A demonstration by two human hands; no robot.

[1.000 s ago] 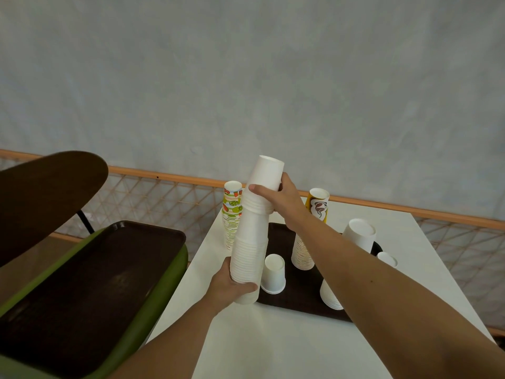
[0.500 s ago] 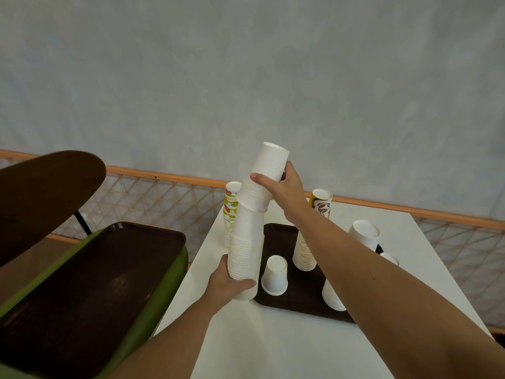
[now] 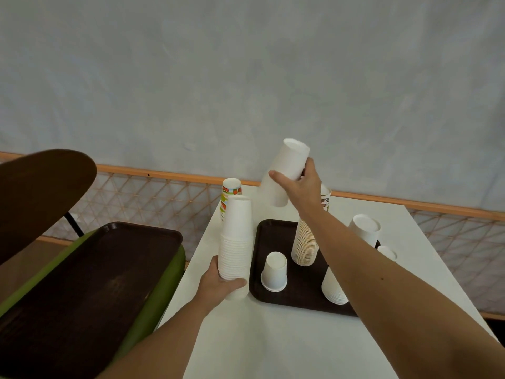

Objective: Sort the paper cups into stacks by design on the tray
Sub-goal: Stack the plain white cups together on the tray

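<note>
Beside the left edge of the dark brown tray, the left hand is wrapped round the lower rims of a tall stack of plain white paper cups, mouths down; whether its foot rests on the white bench or hangs just above it, I cannot tell. Above the tray the right hand grips a shorter nested batch of white cups, thumb on the near side and fingers curled behind, tilted and clear of the tall stack. On the tray stand a short white cup pile, a printed stack and, partly behind the right forearm, another white stack; a brightly patterned stack stands on the bench beyond. These cups look very light, thin-walled and easily crushed, and a tall stack will likely sway or part at a loose joint. The safest hold is probably a gentle wrap round the band of rims, where the walls lie many layers thick
</note>
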